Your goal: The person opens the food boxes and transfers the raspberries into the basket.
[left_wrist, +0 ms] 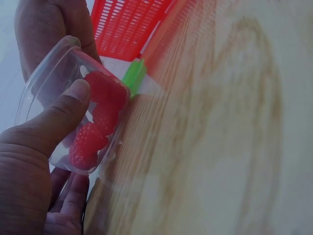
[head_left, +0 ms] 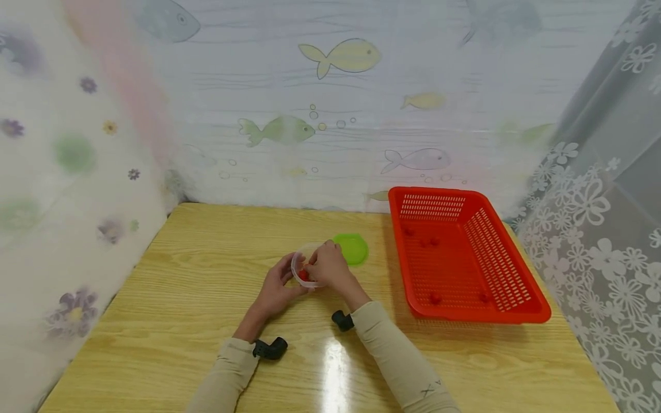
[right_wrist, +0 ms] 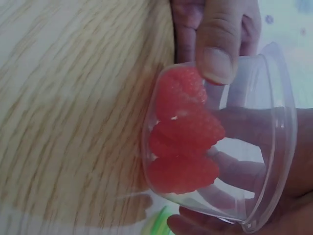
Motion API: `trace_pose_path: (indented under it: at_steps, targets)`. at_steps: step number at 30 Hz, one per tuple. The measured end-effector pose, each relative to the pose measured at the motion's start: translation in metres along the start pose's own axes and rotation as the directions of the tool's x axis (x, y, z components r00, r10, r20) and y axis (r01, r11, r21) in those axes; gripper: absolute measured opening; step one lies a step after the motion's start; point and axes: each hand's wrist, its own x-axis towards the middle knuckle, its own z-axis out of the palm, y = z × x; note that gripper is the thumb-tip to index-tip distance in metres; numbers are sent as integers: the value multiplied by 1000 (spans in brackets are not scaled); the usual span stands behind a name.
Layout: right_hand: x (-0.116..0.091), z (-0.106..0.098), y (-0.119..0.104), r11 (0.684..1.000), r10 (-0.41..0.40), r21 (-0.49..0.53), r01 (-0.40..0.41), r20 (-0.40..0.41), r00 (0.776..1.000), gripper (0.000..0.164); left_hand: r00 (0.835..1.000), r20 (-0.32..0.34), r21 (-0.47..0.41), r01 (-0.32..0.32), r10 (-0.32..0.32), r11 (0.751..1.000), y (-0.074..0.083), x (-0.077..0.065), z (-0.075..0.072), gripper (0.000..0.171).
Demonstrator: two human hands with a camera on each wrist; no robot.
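Note:
My left hand (head_left: 276,289) grips a small clear plastic container (head_left: 298,265) at its side, with the thumb pressed on the wall. Several red raspberries (right_wrist: 183,129) lie along the container's bottom, seen through its wall; raspberries (left_wrist: 95,120) also show in the left wrist view. Over the container's rim, my right hand (head_left: 330,267) reaches in with bent fingers close to the berries. Through the plastic its fingers (right_wrist: 239,171) show blurred, and I cannot tell whether they pinch a raspberry. A green lid (head_left: 353,249) lies on the table just behind the right hand.
A large red plastic basket (head_left: 467,312) with slotted walls stands on the right of the wooden table (head_left: 206,246). Several raspberries (head_left: 435,298) lie scattered on its floor. Fish-patterned curtains (head_left: 341,115) hang behind the table, and a lace curtain (head_left: 609,275) hangs at the right.

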Motion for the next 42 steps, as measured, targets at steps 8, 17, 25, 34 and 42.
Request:
trace_pose_path:
  at_steps: [8, 17, 25, 34, 42]
  targets:
    - [0, 0, 4, 993, 37, 114, -36, -7, 999, 15, 1000, 0, 10, -6, 6, 1000, -1, 0, -1, 84]
    - [2, 0, 9, 997, 28, 66, -29, 17, 999, 12, 1000, -5, 5, -16, 16, 1000, -1, 0, 0, 83]
    - [1, 4, 13, 992, 1, 126, 0, -8, 1000, 15, 1000, -3, -6, -7, 7, 1000, -2, 0, 0, 83]
    - [1, 3, 26, 923, -34, 384, 23, 20, 999, 20, 1000, 15, 25, 1, -2, 1000, -2, -1, 0, 82]
    - [-5, -3, 29, 868, -50, 495, 19, 49, 998, 23, 999, 4, 8, 32, -32, 999, 0, 0, 0, 84]
